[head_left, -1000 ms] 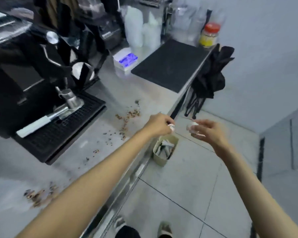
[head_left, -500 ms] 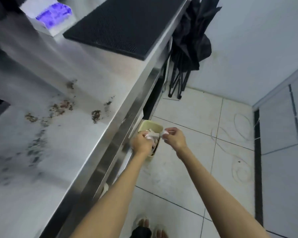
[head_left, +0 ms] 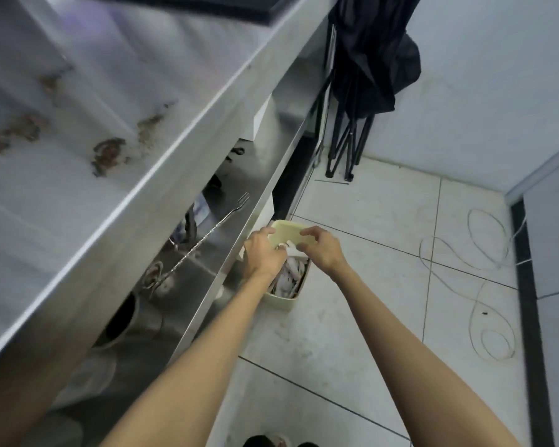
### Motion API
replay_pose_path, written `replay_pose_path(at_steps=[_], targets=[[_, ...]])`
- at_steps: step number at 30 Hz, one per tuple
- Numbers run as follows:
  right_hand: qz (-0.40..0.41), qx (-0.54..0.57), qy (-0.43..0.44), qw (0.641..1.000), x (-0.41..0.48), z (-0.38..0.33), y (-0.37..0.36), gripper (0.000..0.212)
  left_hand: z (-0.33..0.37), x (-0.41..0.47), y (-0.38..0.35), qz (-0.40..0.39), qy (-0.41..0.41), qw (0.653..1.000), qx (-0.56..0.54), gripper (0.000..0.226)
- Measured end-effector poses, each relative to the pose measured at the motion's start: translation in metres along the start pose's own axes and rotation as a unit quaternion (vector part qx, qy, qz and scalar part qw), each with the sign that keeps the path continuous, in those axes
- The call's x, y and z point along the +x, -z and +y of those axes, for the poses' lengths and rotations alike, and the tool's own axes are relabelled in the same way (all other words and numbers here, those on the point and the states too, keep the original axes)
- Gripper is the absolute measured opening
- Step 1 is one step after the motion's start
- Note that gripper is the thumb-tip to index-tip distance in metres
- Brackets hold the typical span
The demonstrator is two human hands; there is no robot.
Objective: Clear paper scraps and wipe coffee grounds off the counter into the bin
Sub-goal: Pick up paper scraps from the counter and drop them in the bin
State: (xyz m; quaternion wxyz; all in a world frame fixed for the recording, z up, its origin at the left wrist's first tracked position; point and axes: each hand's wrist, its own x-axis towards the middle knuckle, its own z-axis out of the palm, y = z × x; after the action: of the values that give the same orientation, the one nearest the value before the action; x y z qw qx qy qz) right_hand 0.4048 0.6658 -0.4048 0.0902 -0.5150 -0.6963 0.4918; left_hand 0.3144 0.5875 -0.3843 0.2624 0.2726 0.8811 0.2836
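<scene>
We note the left hand (head_left: 263,253) and right hand (head_left: 323,251) over the bin (head_left: 283,301). Left fingers curl on a paper scrap (head_left: 286,246). We cannot tell whether the right fingers grip anything. Coffee grounds (head_left: 107,153) lie on the counter (head_left: 62,221), well up-left of the fingers.

**Shelf, wall and floor**

A black mat (head_left: 188,4) is lying at the top edge. A long fork (head_left: 207,235) is resting on the lower shelf (head_left: 239,175) near a metal pitcher (head_left: 126,321). A black folded frame with fabric (head_left: 365,75) is leaning against the wall, and a white cable (head_left: 469,225) is looping over the floor tiles (head_left: 368,301).
</scene>
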Motion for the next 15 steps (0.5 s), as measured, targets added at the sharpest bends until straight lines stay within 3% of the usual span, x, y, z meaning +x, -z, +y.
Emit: replay_pose_path(at_steps=[8, 15], targets=[[-0.002, -0.085, 0.036, 0.996, -0.089, -0.104, 0.119, 0.034, 0.116, -0.076, 0.081, -0.089, -0.052, 0.995, 0.01, 0.039], [0.014, -0.176, 0.127, 0.976, -0.181, -0.251, 0.205, 0.025, 0.213, -0.152, 0.216, -0.144, -0.102, 0.982, 0.062, 0.027]])
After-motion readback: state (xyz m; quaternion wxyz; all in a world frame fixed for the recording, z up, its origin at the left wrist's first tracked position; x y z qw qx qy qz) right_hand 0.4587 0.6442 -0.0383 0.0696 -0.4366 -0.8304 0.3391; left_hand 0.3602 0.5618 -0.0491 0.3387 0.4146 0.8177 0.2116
